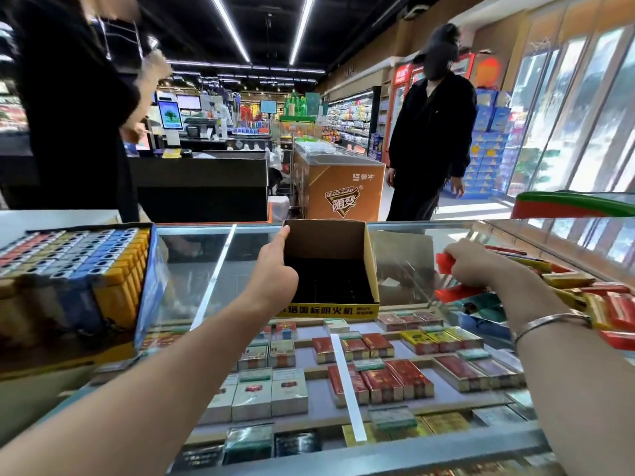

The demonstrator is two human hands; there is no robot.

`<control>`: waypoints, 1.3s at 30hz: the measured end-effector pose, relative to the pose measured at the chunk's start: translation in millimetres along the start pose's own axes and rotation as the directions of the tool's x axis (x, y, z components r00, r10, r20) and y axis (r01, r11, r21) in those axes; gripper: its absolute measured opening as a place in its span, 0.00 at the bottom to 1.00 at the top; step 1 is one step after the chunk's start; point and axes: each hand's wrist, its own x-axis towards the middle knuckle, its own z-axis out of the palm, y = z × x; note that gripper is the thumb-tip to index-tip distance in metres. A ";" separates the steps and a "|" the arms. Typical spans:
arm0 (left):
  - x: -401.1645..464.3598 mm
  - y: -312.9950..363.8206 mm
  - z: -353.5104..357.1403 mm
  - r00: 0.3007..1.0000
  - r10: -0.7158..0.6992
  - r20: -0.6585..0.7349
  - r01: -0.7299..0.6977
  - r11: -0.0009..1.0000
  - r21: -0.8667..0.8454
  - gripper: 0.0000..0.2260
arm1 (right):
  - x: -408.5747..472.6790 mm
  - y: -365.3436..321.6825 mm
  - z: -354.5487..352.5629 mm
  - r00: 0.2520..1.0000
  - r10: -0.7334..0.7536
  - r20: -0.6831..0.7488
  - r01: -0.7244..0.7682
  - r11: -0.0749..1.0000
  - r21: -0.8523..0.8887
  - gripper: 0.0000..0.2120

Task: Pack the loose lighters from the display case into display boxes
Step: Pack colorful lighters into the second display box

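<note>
Shop counter, glass-topped. Full box at left: done. Empty box at centre, left hand gripping its wall. Right hand pinching red lighter above loose pile. Most packing left.

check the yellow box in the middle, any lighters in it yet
No, the yellow box under the left hand shows only its dark, bare inside.

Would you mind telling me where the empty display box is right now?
In the head view, the empty display box stands mid-counter on the glass display case, held at its left wall by the left hand, with the full lighter box further left.
</note>
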 end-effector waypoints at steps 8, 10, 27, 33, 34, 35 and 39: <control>6.3 -8.0 -0.7 1.000 -0.008 0.002 0.009 0.999 -0.031 0.38 | -12.2 5.7 -12.3 0.997 -0.063 -0.037 0.068 0.987 0.143 0.12; 8.0 -10.3 -0.3 1.000 -0.007 -0.005 0.006 1.000 -0.027 0.38 | -21.7 9.3 -28.2 0.992 -0.086 -0.090 0.099 0.983 0.152 0.15; 0.9 -3.0 -1.4 1.000 0.005 -0.016 -0.004 0.999 0.053 0.36 | -24.6 0.3 -13.5 0.943 -0.189 0.273 0.142 0.973 0.182 0.15; 0.4 -1.2 -1.3 1.000 -0.002 -0.024 0.004 0.997 0.079 0.37 | -21.5 -3.9 -7.4 0.962 -0.201 0.186 0.146 0.950 0.275 0.14; 0.0 -1.5 -1.6 1.000 -0.007 -0.022 0.009 0.996 0.087 0.37 | -21.9 -7.2 -6.7 0.962 -0.217 0.168 0.165 0.945 0.281 0.13; 0.3 -1.5 -2.6 1.000 -0.018 -0.016 0.019 0.994 0.104 0.37 | -22.3 -10.7 -6.1 0.961 -0.239 0.138 0.194 0.940 0.280 0.13; 5.6 1.5 -8.1 0.995 -0.092 0.030 0.083 0.972 0.220 0.35 | -27.4 -26.7 -10.5 0.952 -0.304 -0.037 0.292 0.864 0.410 0.13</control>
